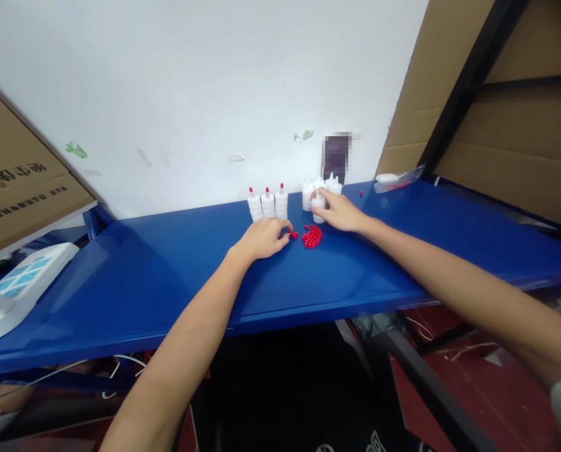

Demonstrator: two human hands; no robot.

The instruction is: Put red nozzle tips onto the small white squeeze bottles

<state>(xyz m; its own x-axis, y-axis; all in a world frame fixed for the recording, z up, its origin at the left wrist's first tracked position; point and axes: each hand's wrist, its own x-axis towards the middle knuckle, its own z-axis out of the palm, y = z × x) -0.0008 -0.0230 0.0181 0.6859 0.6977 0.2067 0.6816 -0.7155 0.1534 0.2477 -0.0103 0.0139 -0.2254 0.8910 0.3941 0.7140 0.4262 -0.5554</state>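
My left hand (264,238) is low over the blue table, thumb and index finger curled together at a few small red caps (294,236); one seems to be pinched at the fingertips. Beside them lies a pile of more red caps (312,237). My right hand (339,212) grips a white squeeze bottle (319,213) by its upper part, the bottle standing upright. Behind it is a group of white bottles (307,196) with bare nozzles. To the left, white bottles with red tips (268,204) stand in rows, their lower front partly hidden by my left hand.
A dark phone-like object (336,157) leans on the white wall. On the table's right are a clear plastic bag (400,180) and a stray red cap (361,194). A white device with blue panels (26,282) stands at the left; cardboard (26,169) rises behind it.
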